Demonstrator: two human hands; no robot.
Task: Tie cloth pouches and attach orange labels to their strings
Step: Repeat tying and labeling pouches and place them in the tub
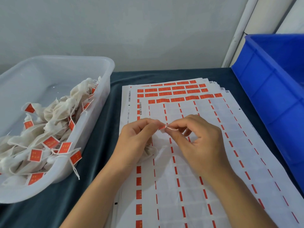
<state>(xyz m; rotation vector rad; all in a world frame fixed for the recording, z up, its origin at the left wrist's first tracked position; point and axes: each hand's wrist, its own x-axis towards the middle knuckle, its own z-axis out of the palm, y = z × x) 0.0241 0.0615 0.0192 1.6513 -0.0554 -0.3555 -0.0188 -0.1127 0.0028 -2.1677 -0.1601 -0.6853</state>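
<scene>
White label sheets point(189, 178) with orange strips lie under our hands. Above them, our left hand point(136, 137) pinches a small orange label point(162, 128); our right hand point(197, 137) pinches a thin white string point(171, 128). A cloth pouch point(148, 152) rests beneath our left hand. Left of the sheets, a clear plastic tub point(102, 89) holds tagged pouches; right, a blue crate point(271, 89).

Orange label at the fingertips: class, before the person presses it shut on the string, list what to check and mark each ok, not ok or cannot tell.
1. Left hand pinches the orange label: ok.
2. Right hand pinches the string right beside the label: ok.
3. String lies inside the label's fold: cannot tell, fingers hide it.
4. Pouch tied shut: cannot tell, it lies mostly under the left hand.
5. Clear bin of labelled pouches within reach on the left: ok.
6. Label sheets lie flat under the hands: ok.
</scene>
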